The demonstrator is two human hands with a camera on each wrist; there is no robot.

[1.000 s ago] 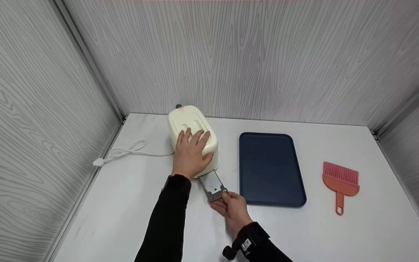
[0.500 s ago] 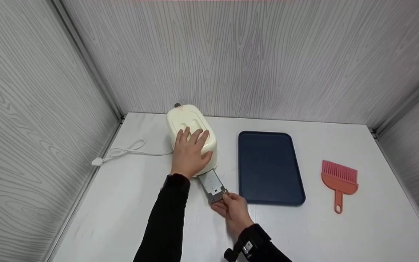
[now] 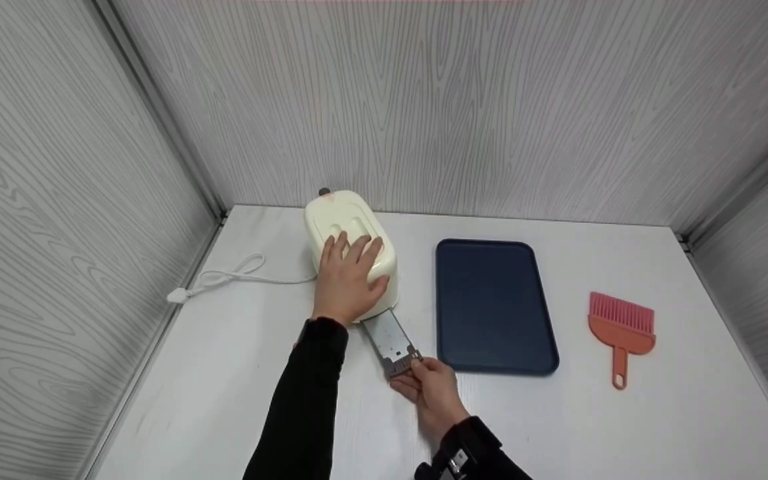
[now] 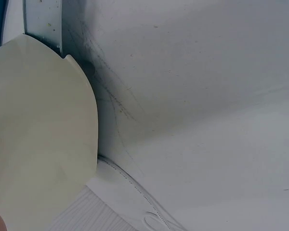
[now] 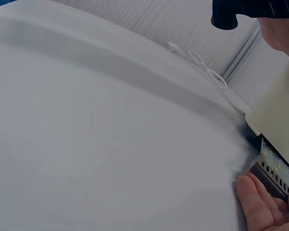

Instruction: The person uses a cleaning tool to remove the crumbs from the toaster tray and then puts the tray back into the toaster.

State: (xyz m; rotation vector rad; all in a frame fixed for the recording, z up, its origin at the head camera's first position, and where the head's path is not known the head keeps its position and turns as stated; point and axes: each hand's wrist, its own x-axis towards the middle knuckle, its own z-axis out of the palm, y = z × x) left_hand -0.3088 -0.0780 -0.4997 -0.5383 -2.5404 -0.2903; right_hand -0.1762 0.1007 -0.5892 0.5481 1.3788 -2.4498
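Observation:
A cream toaster (image 3: pixel 337 212) with a covered top stands near the back wall. My left hand (image 3: pixel 346 283) rests on top of it, fingers spread. From the toaster's near end sticks out a grey metal crumb tray (image 3: pixel 387 333), and my right hand (image 3: pixel 432 390) pinches its outer end between thumb and fingers. Yellowish crumbs lie on the crumb tray (image 5: pixel 275 166) in the right wrist view, where its slotted end sits by my fingers (image 5: pixel 260 204). The tray's inner part is hidden inside the toaster.
A dark blue flat tray (image 3: pixel 494 307) lies to the right of the toaster. Farther right is a small orange brush (image 3: pixel 624 337) with pink bristles. The white power cord (image 3: pixel 251 273) lies looped at the left, its plug (image 3: pixel 179 295) near the table edge.
My right hand has drawn the crumb tray slightly farther out, down and to the right. The left hand stays on the toaster.

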